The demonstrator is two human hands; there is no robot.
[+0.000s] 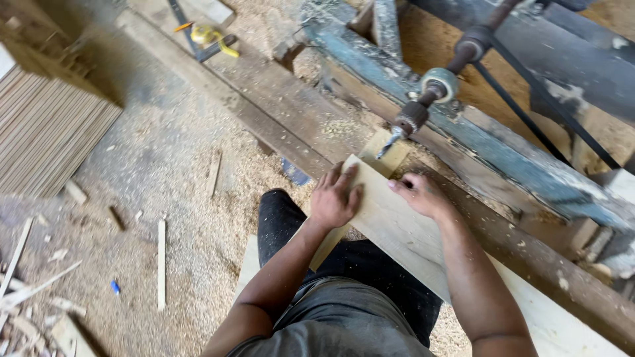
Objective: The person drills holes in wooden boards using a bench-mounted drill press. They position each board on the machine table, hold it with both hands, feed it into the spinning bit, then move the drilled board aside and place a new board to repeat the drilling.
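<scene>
Hands are pressing flat on the pale rectangular wooden board point(390, 225): your left hand point(335, 198) with fingers spread, your right hand point(422, 195) gripping its edge, rusty drill bit point(387, 147) at twelve o'clock.

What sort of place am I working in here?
Most likely a rough woodworking shop: a horizontal metal drill chuck and bit faces the pale wooden plank, sawdust covers the floor, and thin wooden slats are stacked nearby.

Soft, even daylight filled the scene, brightest on the pale wooden plank point(397, 225) at centre. A deep shadow lay at the upper left. Edges bowed with wide-angle distortion; the sawdust-strewn grey floor point(165, 165) looked slightly soft.
</scene>
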